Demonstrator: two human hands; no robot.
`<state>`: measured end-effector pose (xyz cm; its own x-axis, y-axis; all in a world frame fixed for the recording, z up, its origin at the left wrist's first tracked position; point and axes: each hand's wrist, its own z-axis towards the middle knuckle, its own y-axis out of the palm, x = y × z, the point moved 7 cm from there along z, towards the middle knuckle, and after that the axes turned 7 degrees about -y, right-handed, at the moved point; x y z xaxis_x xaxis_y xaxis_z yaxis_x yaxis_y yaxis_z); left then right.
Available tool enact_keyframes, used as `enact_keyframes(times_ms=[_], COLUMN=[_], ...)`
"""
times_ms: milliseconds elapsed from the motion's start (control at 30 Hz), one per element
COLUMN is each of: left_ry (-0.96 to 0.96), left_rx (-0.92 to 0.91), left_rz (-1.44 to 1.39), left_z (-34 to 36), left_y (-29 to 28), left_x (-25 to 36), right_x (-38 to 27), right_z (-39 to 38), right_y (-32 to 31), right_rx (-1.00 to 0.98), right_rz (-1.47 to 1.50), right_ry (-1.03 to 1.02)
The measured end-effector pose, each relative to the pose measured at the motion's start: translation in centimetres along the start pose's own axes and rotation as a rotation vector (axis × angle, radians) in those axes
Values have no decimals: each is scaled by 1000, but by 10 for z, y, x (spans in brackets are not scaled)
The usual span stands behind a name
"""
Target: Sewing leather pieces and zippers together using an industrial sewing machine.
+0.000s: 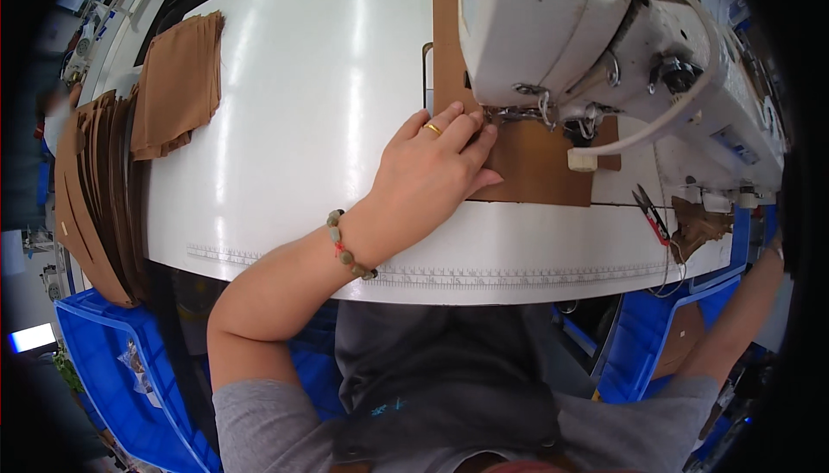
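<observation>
The left hand (434,162) lies open and flat, fingers extended and pressed on a brown panel (542,167), gripping nothing, with its fingertips just beside the metal parts under the head of the white sewing machine (535,33). The panel rests on the white bench (294,119), partly hidden beneath the machine head. The right forearm (738,326) runs up toward the dark rim at the right; the right hand is lost there, so I cannot tell its state

The chief risk, as I judge it, is to the fingers: should the machine run while they sit so near its working parts, a slip could carry a fingertip under. Pressing from one side only might also let the panel skew. The red-handled snips (652,216) lie open-bladed beside a crumpled brown scrap (698,227), where a sweeping right arm could catch them

Left of the hand, the bench is wide and bare as far as the stack of brown pieces (179,80) and the curved bundle (99,197) at its left edge. Toward the body, room is tighter: a strip with a printed ruler (432,277), then the front edge. On the right, the machine's body closes off movement
</observation>
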<state>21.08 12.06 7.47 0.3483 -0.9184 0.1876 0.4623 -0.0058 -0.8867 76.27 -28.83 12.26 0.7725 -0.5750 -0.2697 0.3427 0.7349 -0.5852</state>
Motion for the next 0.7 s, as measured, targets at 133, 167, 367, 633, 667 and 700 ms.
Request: enact_keyframes(times_ms=[133, 167, 367, 633, 667, 700], left_ry=[-5, -6, -5, -19, -24, -19], left_rx=[-14, -7, -21, -6, -5, -4], left_rz=[-7, -9, 4, 1, 3, -10], left_z=[-1, -1, 0, 0, 0, 0], left_y=[1, 1, 0, 2, 2, 2], left_x=[-1, -1, -1, -3, -4, -4], right_x=[60, 63, 38, 34, 38, 42], right_z=[-1, 5, 49, 25, 21, 18], right_y=[23, 22, -3, 18, 21, 23], right_rx=[30, 52, 191, 235, 236, 242], right_rz=[297, 351, 697, 824, 837, 843], right_ry=[118, 152, 635, 661, 652, 651])
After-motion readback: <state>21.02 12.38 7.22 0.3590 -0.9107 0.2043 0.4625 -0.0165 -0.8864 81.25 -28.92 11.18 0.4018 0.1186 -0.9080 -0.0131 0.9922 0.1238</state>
